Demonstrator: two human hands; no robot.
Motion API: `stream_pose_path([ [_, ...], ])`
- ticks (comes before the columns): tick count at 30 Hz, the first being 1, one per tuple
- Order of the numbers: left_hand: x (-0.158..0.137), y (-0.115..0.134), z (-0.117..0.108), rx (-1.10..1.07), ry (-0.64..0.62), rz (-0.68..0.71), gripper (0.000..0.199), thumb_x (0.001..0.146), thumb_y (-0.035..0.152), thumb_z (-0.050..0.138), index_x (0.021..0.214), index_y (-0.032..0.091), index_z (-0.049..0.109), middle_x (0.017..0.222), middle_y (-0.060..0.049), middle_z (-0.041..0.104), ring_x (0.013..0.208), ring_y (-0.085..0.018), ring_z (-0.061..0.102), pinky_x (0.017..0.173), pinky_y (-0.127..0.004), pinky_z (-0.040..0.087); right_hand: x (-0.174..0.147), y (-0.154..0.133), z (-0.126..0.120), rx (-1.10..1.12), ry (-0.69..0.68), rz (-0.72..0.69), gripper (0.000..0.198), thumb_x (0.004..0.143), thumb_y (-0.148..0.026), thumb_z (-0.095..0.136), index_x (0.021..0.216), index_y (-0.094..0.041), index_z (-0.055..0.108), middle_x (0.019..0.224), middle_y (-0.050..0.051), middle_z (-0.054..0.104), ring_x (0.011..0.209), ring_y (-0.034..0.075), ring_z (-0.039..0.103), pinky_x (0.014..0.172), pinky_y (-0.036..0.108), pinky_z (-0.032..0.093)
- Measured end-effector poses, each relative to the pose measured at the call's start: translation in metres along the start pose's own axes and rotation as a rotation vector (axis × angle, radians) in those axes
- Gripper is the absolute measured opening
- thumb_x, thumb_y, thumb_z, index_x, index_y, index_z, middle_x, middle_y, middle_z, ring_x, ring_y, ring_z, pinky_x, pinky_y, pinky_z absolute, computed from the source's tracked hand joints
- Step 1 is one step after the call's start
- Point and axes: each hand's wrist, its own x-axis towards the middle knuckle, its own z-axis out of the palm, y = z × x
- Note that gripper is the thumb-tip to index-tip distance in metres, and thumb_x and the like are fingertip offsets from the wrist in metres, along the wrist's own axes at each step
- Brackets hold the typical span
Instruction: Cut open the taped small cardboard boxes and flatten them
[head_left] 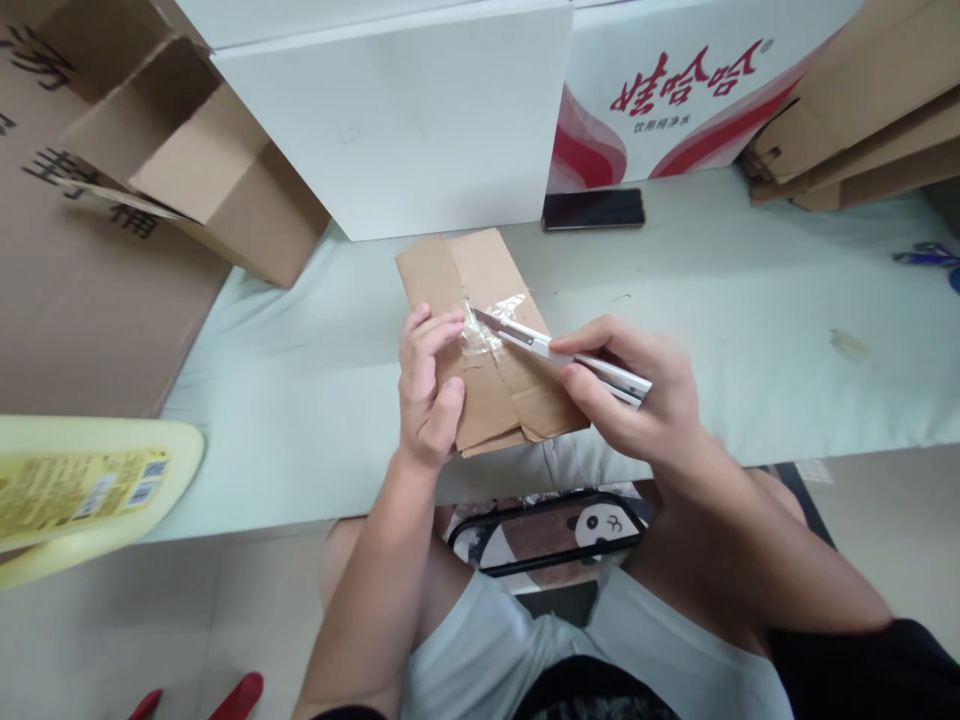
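Shirt [592, 692] nearest; right hand [661, 372] clasps cutter [529, 338] slanting forward-left; left hand [427, 390], half-open, touches carton [489, 408].

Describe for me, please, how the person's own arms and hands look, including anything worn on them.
The left hand and right hand are ungloved, with no rings, watch or bracelet visible. Both forearms are bare. A black sleeve covers the right upper arm; only a dark edge shows at the left.

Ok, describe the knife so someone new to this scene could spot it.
Find the pale green cloth, then the brown cardboard box on it. Over the box's clear tape, the right hand holds the knife at a slant. Unlike the flat black phone farther back, it is slim and silvery-white, with a narrow blade.
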Motion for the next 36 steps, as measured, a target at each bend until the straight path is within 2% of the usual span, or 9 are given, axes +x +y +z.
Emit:
stream_pose_path([
  [5, 0.001, -0.001, 0.0, 0.029, 0.007, 0.011, 0.039, 0.101, 0.046, 0.041, 0.134, 0.03, 0.054, 0.136, -0.005, 0.064, 0.145, -0.029, 0.047, 0.131, -0.057, 0.026, 0.002, -0.002, -0.002, 0.059, 0.01, 0.018, 0.007, 0.086, -0.014, 0.06, 0.085, -0.018, 0.066, 0.058, -0.005, 0.056, 0.048, 0.007, 0.045, 0.048, 0.023, 0.036],
  [11, 0.002, -0.003, 0.0, 0.037, -0.011, 0.038, 0.04, 0.101, 0.048, 0.04, 0.134, 0.03, 0.055, 0.134, -0.004, 0.065, 0.134, -0.027, 0.056, 0.13, -0.056, 0.027, 0.002, -0.006, -0.01, 0.092, 0.021, 0.026, 0.008, 0.082, -0.012, 0.061, 0.081, -0.019, 0.066, 0.059, -0.005, 0.058, 0.044, 0.006, 0.043, 0.044, 0.023, 0.032],
  [15, 0.002, -0.003, -0.001, 0.062, -0.024, 0.017, 0.043, 0.101, 0.051, 0.038, 0.135, 0.029, 0.054, 0.134, -0.005, 0.065, 0.135, -0.028, 0.055, 0.131, -0.056, 0.026, 0.003, -0.007, -0.013, 0.097, 0.023, 0.066, 0.008, 0.081, -0.014, 0.061, 0.079, -0.02, 0.066, 0.055, -0.004, 0.057, 0.043, 0.007, 0.041, 0.044, 0.023, 0.033],
  [22, 0.001, -0.002, -0.001, 0.019, -0.029, 0.009, 0.04, 0.102, 0.047, 0.04, 0.136, 0.031, 0.054, 0.137, -0.004, 0.063, 0.136, -0.027, 0.054, 0.131, -0.054, 0.027, 0.002, -0.003, -0.006, 0.119, -0.025, 0.154, 0.005, 0.086, -0.018, 0.063, 0.085, -0.018, 0.068, 0.063, -0.003, 0.062, 0.052, 0.008, 0.052, 0.047, 0.021, 0.036],
  [26, 0.001, -0.001, 0.0, 0.013, -0.017, 0.018, 0.04, 0.101, 0.046, 0.041, 0.134, 0.03, 0.055, 0.136, -0.005, 0.064, 0.137, -0.027, 0.053, 0.131, -0.055, 0.027, 0.002, -0.006, -0.008, 0.091, -0.039, 0.144, 0.005, 0.084, -0.017, 0.063, 0.085, -0.018, 0.067, 0.06, -0.004, 0.059, 0.048, 0.007, 0.047, 0.046, 0.022, 0.033],
  [30, 0.003, -0.001, 0.0, 0.037, -0.033, 0.013, 0.042, 0.102, 0.051, 0.039, 0.134, 0.029, 0.055, 0.135, -0.005, 0.065, 0.136, -0.028, 0.054, 0.131, -0.056, 0.027, 0.001, -0.01, -0.014, 0.075, 0.007, 0.115, 0.006, 0.082, -0.015, 0.062, 0.08, -0.019, 0.066, 0.056, -0.004, 0.056, 0.044, 0.007, 0.041, 0.044, 0.024, 0.031],
  [36, 0.002, 0.0, -0.001, 0.045, -0.057, -0.027, 0.046, 0.102, 0.056, 0.037, 0.134, 0.029, 0.055, 0.135, -0.007, 0.064, 0.138, -0.029, 0.053, 0.131, -0.057, 0.027, -0.001, -0.011, -0.016, 0.075, 0.07, 0.085, 0.011, 0.083, -0.016, 0.061, 0.076, -0.022, 0.068, 0.056, -0.001, 0.058, 0.044, 0.009, 0.045, 0.04, 0.025, 0.028],
])
